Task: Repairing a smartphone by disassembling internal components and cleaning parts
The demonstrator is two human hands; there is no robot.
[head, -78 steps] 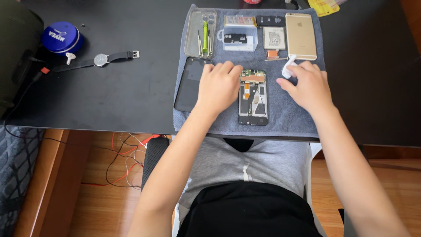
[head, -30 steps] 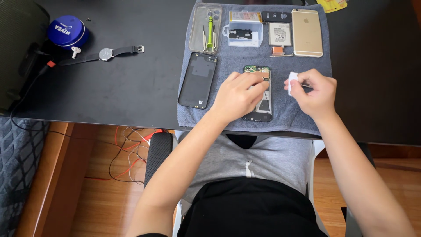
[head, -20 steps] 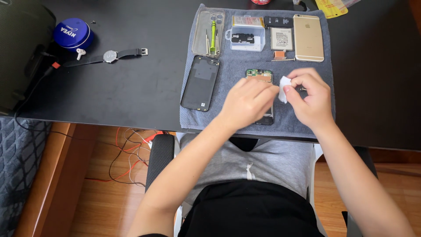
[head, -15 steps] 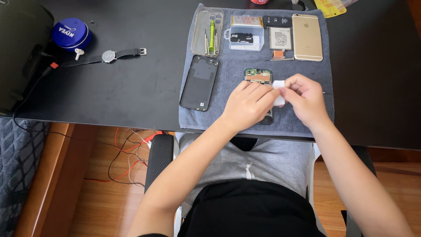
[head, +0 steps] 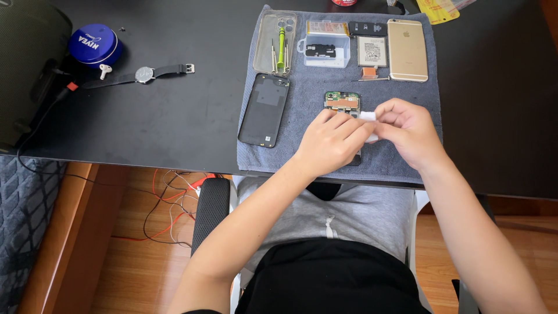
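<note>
Both your hands meet over the opened phone (head: 343, 103) at mid-towel (head: 407, 163). The phone lies with its long axis 12 to 6; only its top end with the green board shows, at 12 o'clock from your knuckles, the rest is under your hands.

The white wipe (head: 368, 118) sits between the two hands, pinched from both sides. Left hand (head: 331, 142): fingers closed on the wipe's left edge, tips pointing to 2 o'clock. Right hand (head: 411, 132): fingers curled shut on the wipe's right part, tips pointing to 9 o'clock. Both hands are equally near the wipe, touching it; the left hand covers more of the phone. Whether either palm rests on the phone, cannot tell.

Around: black back cover (head: 264, 109) at 9 o'clock from the left hand, apart, long axis 12 to 6. Clear case (head: 268, 36) holding a green screwdriver (head: 281, 46) at 11 o'clock. Small clear box (head: 328, 50) at 12. Battery (head: 372, 51) and gold phone (head: 407, 49) at 12 to 1 from the right hand.

Off the towel on the black worktop (head: 174, 122): wristwatch (head: 145, 74) and blue tin (head: 95, 45), far at 10 o'clock, well apart.
</note>
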